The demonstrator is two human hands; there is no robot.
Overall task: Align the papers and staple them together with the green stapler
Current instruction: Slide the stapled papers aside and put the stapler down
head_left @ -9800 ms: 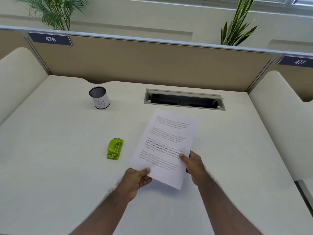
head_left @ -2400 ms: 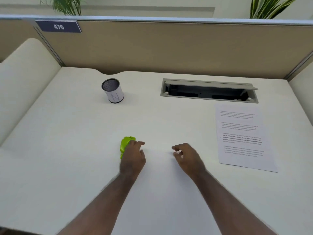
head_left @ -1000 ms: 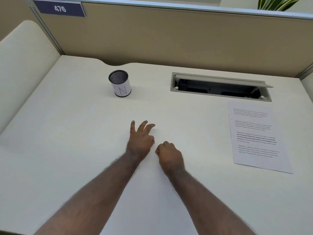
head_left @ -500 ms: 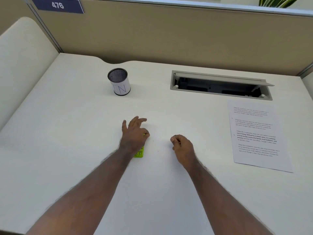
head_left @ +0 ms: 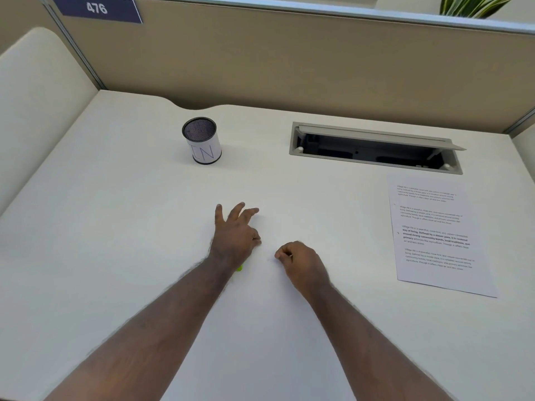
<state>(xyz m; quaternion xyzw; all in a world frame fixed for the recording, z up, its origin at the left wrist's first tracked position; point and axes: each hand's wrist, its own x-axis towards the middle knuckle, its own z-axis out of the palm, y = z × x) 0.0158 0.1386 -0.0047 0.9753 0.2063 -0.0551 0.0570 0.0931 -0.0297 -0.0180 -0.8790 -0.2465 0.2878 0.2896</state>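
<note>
Only a small sliver of the green stapler (head_left: 239,267) shows on the desk, under the heel of my left hand (head_left: 236,237). That hand lies over the stapler with thumb and forefinger curled down and the other fingers spread. Whether it grips the stapler is hidden. My right hand (head_left: 301,261) rests just to the right in a loose fist, and I see nothing in it. The printed papers (head_left: 434,233) lie flat as one stack at the right of the desk, apart from both hands.
A mesh pen cup (head_left: 202,140) with a white label stands at the back left. An open cable hatch (head_left: 376,149) is sunk into the desk at the back right. A tan partition (head_left: 289,59) closes the far side, and cream side panels flank the desk.
My left hand has slid a little nearer over the stapler, so less green shows. The right fist has moved closer to the left hand. The papers have not moved.
</note>
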